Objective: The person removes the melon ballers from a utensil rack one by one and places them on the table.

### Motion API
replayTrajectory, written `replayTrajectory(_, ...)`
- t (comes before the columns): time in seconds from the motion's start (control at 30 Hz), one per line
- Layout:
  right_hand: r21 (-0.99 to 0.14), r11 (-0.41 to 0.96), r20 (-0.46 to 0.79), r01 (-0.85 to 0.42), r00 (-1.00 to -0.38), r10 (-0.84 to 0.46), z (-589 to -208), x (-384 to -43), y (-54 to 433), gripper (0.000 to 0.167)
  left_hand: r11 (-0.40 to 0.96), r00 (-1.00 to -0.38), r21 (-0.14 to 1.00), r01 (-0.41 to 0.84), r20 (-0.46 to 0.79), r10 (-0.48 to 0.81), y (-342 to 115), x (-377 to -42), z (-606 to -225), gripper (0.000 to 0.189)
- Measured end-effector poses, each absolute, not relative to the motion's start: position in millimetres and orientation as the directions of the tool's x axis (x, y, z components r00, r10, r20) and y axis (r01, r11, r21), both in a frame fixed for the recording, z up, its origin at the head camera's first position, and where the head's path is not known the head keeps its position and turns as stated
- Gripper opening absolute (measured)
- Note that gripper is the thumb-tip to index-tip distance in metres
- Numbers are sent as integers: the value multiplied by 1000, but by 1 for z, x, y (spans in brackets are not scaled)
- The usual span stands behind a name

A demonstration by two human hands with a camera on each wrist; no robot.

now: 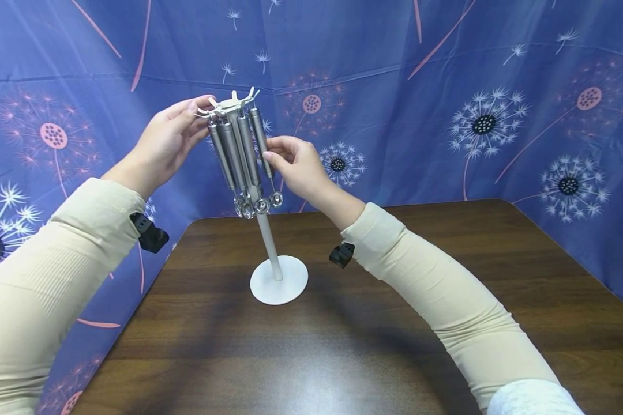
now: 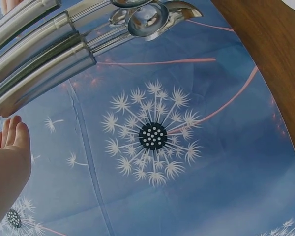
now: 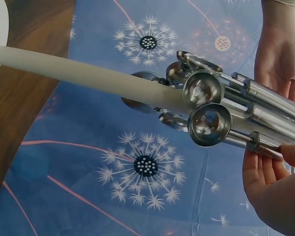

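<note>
A blue dandelion-print fabric backdrop (image 1: 394, 144) hangs behind and along both sides of a dark wood-grain tabletop (image 1: 436, 369) with rounded far corners; a crease (image 1: 384, 68) runs across the cloth; white dandelion heads (image 1: 484, 125) with black centres, coral dandelion heads (image 1: 589, 98) and long pink stems (image 1: 442, 39) pattern it. Light makes a whitish gleam (image 1: 316, 374) on the tabletop's near part; dim shadows (image 1: 197, 340) lie to either side.

The stand's base (image 1: 292, 288) rests on the far left part of the table (image 1: 420, 334), with the curtain (image 1: 394, 86) behind. Above it, scoops (image 1: 245, 150) hang from the hooks (image 1: 231, 105) around the post (image 1: 267, 242). The left hand (image 1: 168, 135) is left of the hooks, the right hand (image 1: 302, 166) right of the rightmost scoop (image 1: 260, 138), touching it.
</note>
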State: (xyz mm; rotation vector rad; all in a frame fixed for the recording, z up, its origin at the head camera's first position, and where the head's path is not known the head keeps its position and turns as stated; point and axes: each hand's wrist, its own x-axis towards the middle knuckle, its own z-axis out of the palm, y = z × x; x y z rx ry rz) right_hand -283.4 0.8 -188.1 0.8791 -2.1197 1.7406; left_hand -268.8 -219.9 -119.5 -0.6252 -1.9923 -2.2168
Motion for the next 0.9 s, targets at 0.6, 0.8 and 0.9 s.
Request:
replayTrajectory(0.6,-838,57,514,-543,-821,-248,-180,-280,5,27,-199,-897,898,392,421,132,-219,-274,-130,50)
replayTrajectory(0.8,-842,63,512,-536,-830,-219,-180,-284,12,27,-200,-898,893,404,428,99,-216,-278,-130,46)
replayTrajectory(0.9,-850,65,501,-523,-840,-208,-184,-287,13,27,-216,-898,887,407,432,83,-216,-279,-130,42)
